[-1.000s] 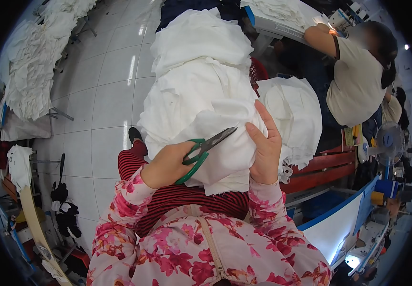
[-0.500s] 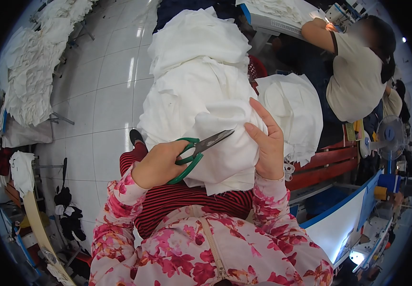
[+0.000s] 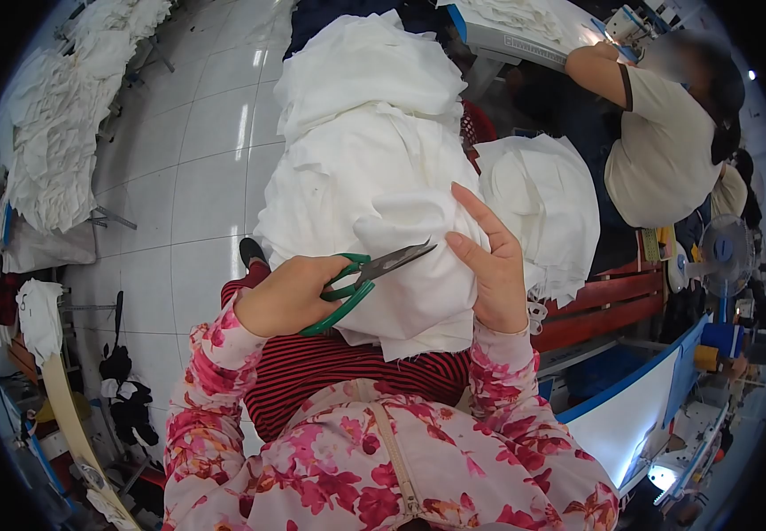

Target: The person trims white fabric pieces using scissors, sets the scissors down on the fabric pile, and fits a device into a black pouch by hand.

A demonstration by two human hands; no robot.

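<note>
My left hand [image 3: 287, 296] is closed around the green handles of a pair of scissors [image 3: 392, 262]. The dark blades point right, over a piece of white cloth [image 3: 418, 305] on my lap, and their tips look slightly parted. At the cloth's right edge, my right hand [image 3: 496, 274] grips the fabric between thumb and fingers; the fingers below are partly hidden. The scissor tips lie just left of the right thumb. A raised fold of the cloth curves above the blades. Behind it rises a large stack of white cloth pieces [image 3: 361, 75].
Another white cloth stack [image 3: 542, 208] sits to the right on a red bench [image 3: 622, 296]. A co-worker [image 3: 666, 150] sits at a sewing machine [image 3: 631, 25], upper right. A fan [image 3: 727, 252] stands at far right. White cloth heaps [image 3: 55, 146] line the left, beside tiled floor [image 3: 215, 195].
The scissors and my left hand have shifted slightly left, and the blade tips look a little more parted. My right hand has moved slightly left with the cloth edge.
</note>
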